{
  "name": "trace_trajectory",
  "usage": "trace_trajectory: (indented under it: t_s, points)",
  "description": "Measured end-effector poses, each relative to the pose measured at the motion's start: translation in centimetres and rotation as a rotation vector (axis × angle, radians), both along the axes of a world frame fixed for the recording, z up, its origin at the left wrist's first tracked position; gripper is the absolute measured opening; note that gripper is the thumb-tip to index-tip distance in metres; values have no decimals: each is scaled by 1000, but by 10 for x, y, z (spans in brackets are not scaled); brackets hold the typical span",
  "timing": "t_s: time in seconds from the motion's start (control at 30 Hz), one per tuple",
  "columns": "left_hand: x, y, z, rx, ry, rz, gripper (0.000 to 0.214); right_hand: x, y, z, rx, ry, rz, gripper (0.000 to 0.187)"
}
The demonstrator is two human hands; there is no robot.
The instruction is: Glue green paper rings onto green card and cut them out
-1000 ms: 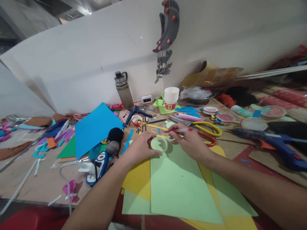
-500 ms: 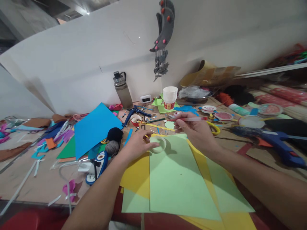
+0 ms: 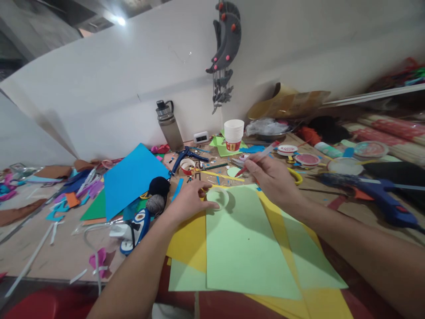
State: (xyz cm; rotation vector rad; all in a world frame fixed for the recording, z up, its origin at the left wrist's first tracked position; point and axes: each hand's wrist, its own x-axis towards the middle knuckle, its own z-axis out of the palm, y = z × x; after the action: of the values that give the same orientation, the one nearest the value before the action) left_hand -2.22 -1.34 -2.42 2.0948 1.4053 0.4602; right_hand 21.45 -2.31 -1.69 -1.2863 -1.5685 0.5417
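My left hand (image 3: pixel 187 201) presses a clear tape roll (image 3: pixel 219 199) flat onto the top corner of a light green paper sheet (image 3: pixel 244 246), fingers curled on its rim. My right hand (image 3: pixel 272 177) hovers just above and to the right of the roll. It pinches a red pen (image 3: pixel 259 157) with the tip pointing down-left. Yellow sheets (image 3: pixel 189 241) lie under the green one.
A blue sheet (image 3: pixel 131 177), yarn balls (image 3: pixel 159 187), a water bottle (image 3: pixel 168 124), stacked white cups (image 3: pixel 234 132), yellow-handled scissors (image 3: pixel 296 176), a blue glue gun (image 3: pixel 375 192) and paper scraps crowd the table. A grey moon decoration (image 3: pixel 227 37) hangs on the wall.
My right hand lifted from the tape roll with the pen, then turned the pen from level to tip-down. The left hand stayed on the roll.
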Motion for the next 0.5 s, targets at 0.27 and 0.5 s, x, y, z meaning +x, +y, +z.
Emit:
trace_trajectory:
  t_s: [0.27,0.5]
  points:
    - [-2,-3,0,40,49,-85,74,3,3,-3,-12,-108,19,27]
    - [0,-4,1,54,49,-83,62,-1,1,1,-54,-141,28,31]
